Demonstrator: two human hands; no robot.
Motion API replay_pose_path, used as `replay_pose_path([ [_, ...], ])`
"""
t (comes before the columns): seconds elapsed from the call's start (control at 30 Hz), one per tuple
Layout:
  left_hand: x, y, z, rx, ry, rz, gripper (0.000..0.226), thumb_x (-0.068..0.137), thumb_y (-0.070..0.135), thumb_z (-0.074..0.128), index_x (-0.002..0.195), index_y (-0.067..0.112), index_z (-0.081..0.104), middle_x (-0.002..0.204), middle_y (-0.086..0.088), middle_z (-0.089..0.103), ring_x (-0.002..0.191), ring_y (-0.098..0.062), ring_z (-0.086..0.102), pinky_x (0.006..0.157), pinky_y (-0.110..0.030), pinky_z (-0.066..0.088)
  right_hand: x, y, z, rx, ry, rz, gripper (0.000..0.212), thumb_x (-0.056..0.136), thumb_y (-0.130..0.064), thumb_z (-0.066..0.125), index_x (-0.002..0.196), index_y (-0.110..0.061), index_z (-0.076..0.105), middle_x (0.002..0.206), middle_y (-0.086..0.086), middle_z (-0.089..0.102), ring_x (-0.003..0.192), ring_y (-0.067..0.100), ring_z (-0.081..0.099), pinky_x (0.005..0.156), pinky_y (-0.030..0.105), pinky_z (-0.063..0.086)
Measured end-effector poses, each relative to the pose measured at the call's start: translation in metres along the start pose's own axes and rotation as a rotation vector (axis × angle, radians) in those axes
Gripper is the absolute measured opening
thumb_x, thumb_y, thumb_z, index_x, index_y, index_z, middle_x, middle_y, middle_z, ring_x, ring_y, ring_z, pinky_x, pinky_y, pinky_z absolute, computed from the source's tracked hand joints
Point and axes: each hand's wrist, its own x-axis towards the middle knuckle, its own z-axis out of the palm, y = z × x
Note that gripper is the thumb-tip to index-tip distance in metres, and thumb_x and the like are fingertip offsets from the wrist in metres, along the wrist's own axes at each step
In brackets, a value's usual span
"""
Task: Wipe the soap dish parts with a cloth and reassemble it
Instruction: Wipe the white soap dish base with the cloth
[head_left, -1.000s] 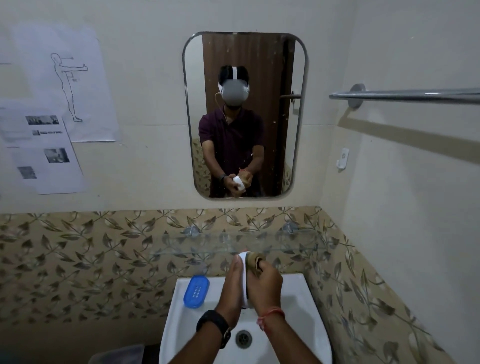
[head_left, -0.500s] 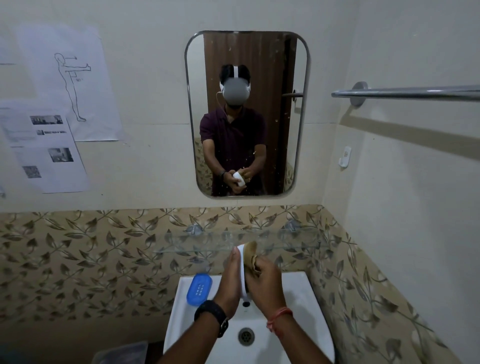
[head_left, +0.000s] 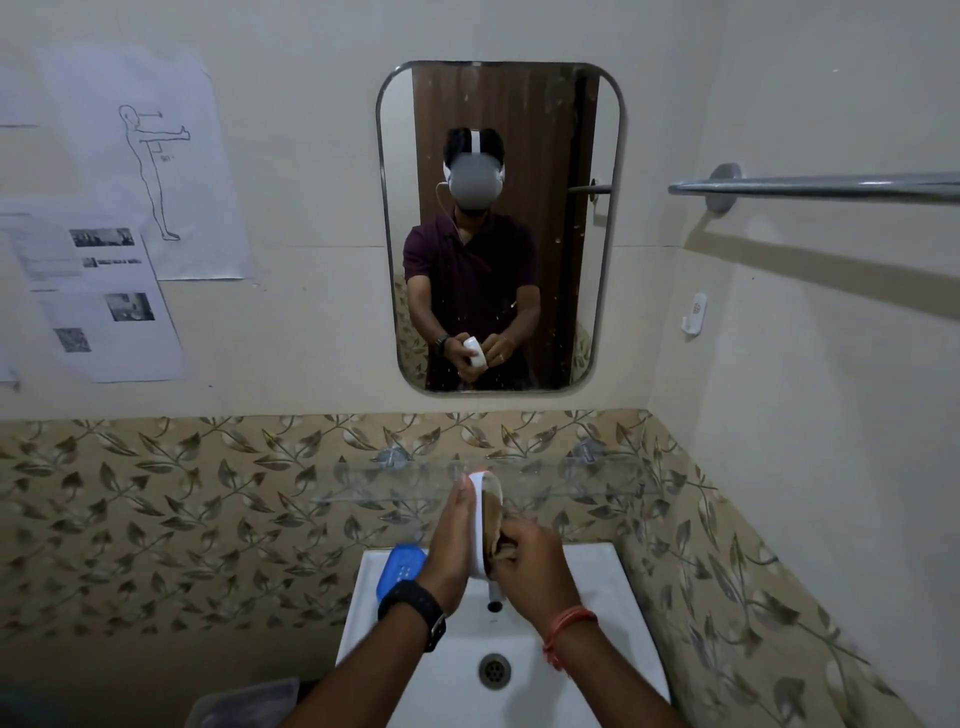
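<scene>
Over the white washbasin (head_left: 597, 561), your left hand (head_left: 452, 540) grips the white soap dish base (head_left: 475, 519) on edge. Your right hand (head_left: 535, 566) bunches the brown cloth (head_left: 493, 519) inside it. Work the cloth into the corners. The blue drain insert (head_left: 402, 571) lies on the basin's left rim.

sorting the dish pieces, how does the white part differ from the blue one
The white part stands on edge in the left hand; the blue part lies on the sink rim. The right hand presses the cloth into the white part; no cloth is on the blue part.
</scene>
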Motion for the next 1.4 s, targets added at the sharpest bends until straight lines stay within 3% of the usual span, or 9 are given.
replay_pose_path([
  [0.17,-0.015,-0.004,0.015,0.004,-0.013,0.019,0.054,0.098,0.056,0.031,0.12,0.021,0.066,0.108,-0.01,0.075,0.098,-0.02,0.073,0.094,-0.045,0.056,0.011,-0.018,0.002,0.315,0.298,0.128,0.014,0.093,-0.004,0.075,0.079,-0.006,0.077,0.067,-0.007,0.068,0.064,0.0,0.063,0.056,0.003,0.049],
  [0.33,-0.01,0.004,0.002,-0.032,0.04,-0.006,0.049,0.098,0.06,0.029,0.112,0.029,0.064,0.112,-0.016,0.071,0.104,-0.032,0.068,0.095,-0.052,0.054,0.004,-0.007,-0.003,0.283,-0.041,0.066,0.045,0.09,0.003,0.073,0.057,-0.027,0.065,0.053,-0.014,0.066,0.053,-0.003,0.062,0.053,0.012,0.05],
  [0.4,-0.01,0.001,0.002,0.011,0.032,0.005,0.049,0.098,0.06,0.029,0.12,0.03,0.06,0.115,-0.011,0.07,0.104,-0.027,0.068,0.094,-0.049,0.055,0.006,0.002,-0.004,0.18,-0.03,0.111,0.046,0.087,0.003,0.07,0.053,-0.027,0.063,0.054,-0.007,0.065,0.052,0.004,0.06,0.051,0.024,0.052],
  [0.6,-0.012,-0.011,0.007,0.059,-0.004,0.01,0.07,0.082,0.073,0.039,0.123,0.022,0.062,0.113,-0.013,0.072,0.101,-0.024,0.072,0.088,-0.042,0.059,0.001,-0.001,0.011,0.36,0.194,0.126,0.038,0.09,-0.004,0.076,0.058,-0.022,0.066,0.057,-0.007,0.067,0.055,-0.002,0.062,0.052,0.009,0.047],
  [0.8,-0.009,-0.008,-0.004,0.02,0.023,-0.036,0.056,0.095,0.061,0.033,0.132,0.024,0.055,0.119,-0.01,0.069,0.106,-0.025,0.068,0.092,-0.043,0.057,-0.009,0.013,0.004,0.292,-0.103,0.098,0.052,0.084,0.007,0.075,0.044,-0.022,0.059,0.045,-0.014,0.059,0.049,-0.003,0.053,0.051,0.012,0.042],
  [0.97,-0.021,-0.014,0.002,-0.119,-0.004,-0.132,0.056,0.098,0.058,0.033,0.117,0.016,0.067,0.097,-0.009,0.079,0.092,-0.022,0.074,0.078,-0.036,0.059,0.003,-0.003,0.008,0.301,0.15,0.171,0.023,0.091,-0.011,0.078,0.068,-0.012,0.075,0.059,-0.007,0.069,0.055,-0.004,0.063,0.051,0.008,0.047],
  [1.1,-0.022,-0.019,-0.003,-0.164,-0.02,-0.165,0.062,0.095,0.062,0.035,0.116,0.014,0.068,0.103,-0.013,0.077,0.1,-0.027,0.072,0.09,-0.045,0.057,-0.006,-0.009,0.007,0.386,0.057,0.074,0.042,0.092,-0.007,0.077,0.058,-0.028,0.067,0.053,-0.018,0.068,0.055,-0.006,0.062,0.055,0.01,0.048],
  [1.27,-0.018,-0.028,-0.008,-0.111,0.045,-0.137,0.054,0.096,0.062,0.033,0.111,0.024,0.069,0.094,-0.006,0.079,0.084,-0.023,0.074,0.065,-0.033,0.058,-0.015,0.013,-0.004,0.172,-0.073,0.079,0.064,0.083,0.001,0.078,0.039,-0.04,0.056,0.042,-0.024,0.059,0.051,-0.008,0.06,0.05,0.006,0.038],
  [1.4,-0.025,-0.034,0.004,-0.184,-0.002,-0.17,0.053,0.098,0.055,0.035,0.115,0.017,0.069,0.101,-0.008,0.078,0.1,-0.024,0.071,0.081,-0.036,0.059,-0.011,0.003,0.01,0.277,0.168,0.151,0.028,0.088,-0.01,0.082,0.065,-0.026,0.079,0.05,-0.018,0.066,0.057,-0.008,0.065,0.052,0.006,0.047],
])
